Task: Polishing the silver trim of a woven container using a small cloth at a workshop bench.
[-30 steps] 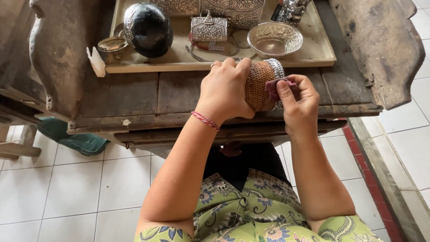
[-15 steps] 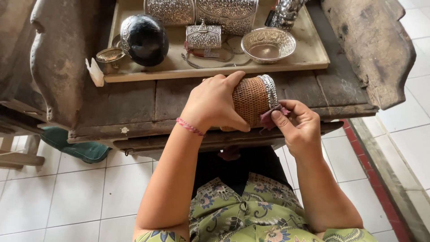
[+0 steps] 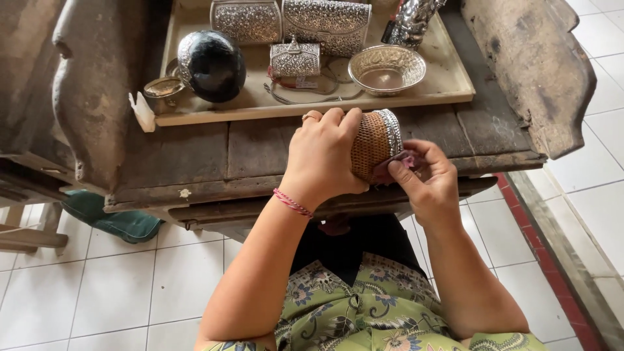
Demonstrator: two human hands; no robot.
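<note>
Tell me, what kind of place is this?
Probably a small craft workshop or stall for ornamental silverware: a worn wooden workbench, a tray of embossed silver boxes and a bowl, and hands rubbing a silver-rimmed woven box.

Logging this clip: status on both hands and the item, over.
Left hand wrapped around woven basket, holding it sideways. Right hand pinching pink cloth at its silver rim. Nothing in the way.

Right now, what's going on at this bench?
A person's left hand grips a small woven container with a silver rim, tipped on its side. The right hand presses a pinkish cloth against the rim. Behind, a wooden tray holds a silver bowl, embossed silver boxes and a dark round pot.
</note>
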